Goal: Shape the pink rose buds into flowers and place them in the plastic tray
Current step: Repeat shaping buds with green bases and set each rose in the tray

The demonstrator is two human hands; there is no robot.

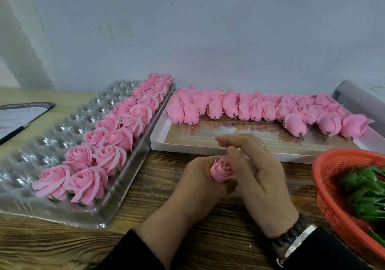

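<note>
Right now the pink rose bud (221,170) sits low in the middle of my view, cupped in my left hand (196,181), whose fingers curl around its base so the petals face up. My right hand (257,165) is at its three o'clock side, thumb and forefinger pinching an outer petal while the other fingers stretch out straight toward twelve o'clock. A ring shows on one of those fingers, and a dark beaded bracelet (289,235) and a silver bangle (300,241) sit on that wrist.

At nine o'clock from the bud lies the plastic tray (62,128), clear and dimpled, on the wooden counter (52,246). Two rows of finished flowers (116,136) fill its right edge, running away toward eleven o'clock; the rest of its cups show bare plastic.

At twelve o'clock a shallow white box (208,147) holds the unshaped buds (250,107), lying on their sides in a crowded row, short stems pointing toward me.

At three to four o'clock an orange mesh basket (331,205) holds green leafy sepals (362,194). Far at nine o'clock a printed sheet (16,115) lies on the counter.
</note>
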